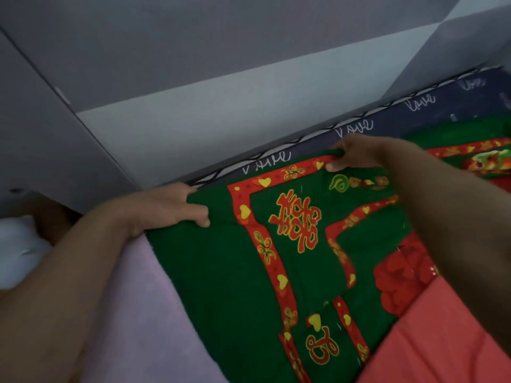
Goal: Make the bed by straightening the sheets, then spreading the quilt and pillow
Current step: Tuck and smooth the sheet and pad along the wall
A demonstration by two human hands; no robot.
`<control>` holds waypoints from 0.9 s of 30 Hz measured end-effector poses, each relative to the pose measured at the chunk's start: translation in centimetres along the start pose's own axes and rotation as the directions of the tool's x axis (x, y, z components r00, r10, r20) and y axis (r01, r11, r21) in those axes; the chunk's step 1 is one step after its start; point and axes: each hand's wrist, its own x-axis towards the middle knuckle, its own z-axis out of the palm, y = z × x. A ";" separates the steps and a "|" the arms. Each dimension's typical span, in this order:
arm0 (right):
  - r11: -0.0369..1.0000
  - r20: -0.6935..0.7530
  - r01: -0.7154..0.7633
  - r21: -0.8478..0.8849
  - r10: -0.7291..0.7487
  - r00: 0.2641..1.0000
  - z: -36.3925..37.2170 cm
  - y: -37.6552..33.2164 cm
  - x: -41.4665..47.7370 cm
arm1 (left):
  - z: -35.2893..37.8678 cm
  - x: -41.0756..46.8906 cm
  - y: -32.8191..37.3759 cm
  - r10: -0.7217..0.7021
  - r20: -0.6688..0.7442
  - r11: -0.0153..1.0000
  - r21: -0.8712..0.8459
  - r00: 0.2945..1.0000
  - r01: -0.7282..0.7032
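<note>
A green quilt [221, 272] with red borders, yellow hearts and red characters lies across the bed. My left hand [168, 208] grips its corner near the wall, fingers curled over the edge. My right hand [356, 154] pinches the quilt's far edge further right. A plain red side of the quilt [431, 341] shows at the lower right. Under it a dark blue sheet [387, 117] with white writing runs along the wall, and a pink sheet [143, 313] shows at the lower left.
A grey wall [221, 106] runs close behind the bed. A white pillow-like thing [19, 250] sits at the far left beside a brown surface [52, 219].
</note>
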 end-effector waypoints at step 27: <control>0.971 -0.688 -0.156 -0.184 -0.014 0.725 7.1 -4.8 8.2 | 3.9 6.1 -6.1 0.583 -0.594 0.623 0.765 0.555 0.164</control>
